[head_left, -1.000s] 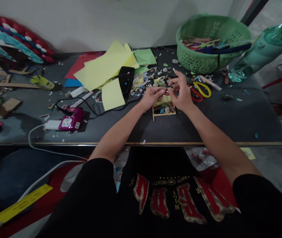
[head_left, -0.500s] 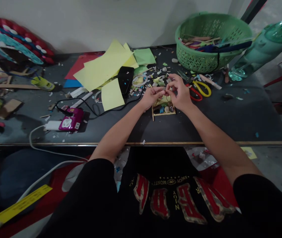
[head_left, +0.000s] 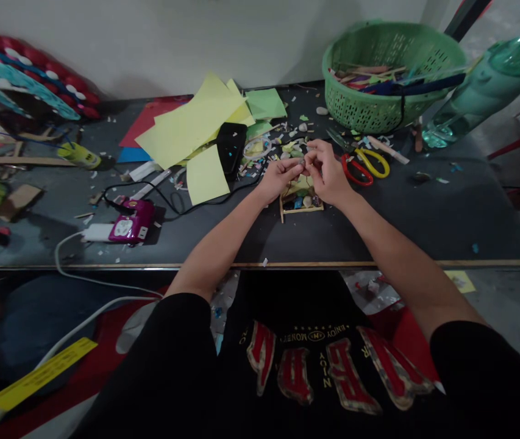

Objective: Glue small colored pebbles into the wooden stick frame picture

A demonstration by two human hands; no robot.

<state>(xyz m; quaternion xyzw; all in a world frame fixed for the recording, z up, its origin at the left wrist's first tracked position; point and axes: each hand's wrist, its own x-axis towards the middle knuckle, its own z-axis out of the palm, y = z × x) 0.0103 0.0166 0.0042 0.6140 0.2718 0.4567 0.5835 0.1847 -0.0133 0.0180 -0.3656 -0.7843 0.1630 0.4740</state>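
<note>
Both hands (head_left: 280, 177) (head_left: 331, 178) over frame (head_left: 302, 206), bare tabletop (head_left: 424, 213) right

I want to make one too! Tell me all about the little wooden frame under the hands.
The little frame is a small square of pale wooden sticks, lying flat on the dark table. Inside sit small bits: blue, brown, green, whitish. One stick pokes out past its near left corner. The left hand and right hand hide its far side; whether they touch it is unclear.
</note>
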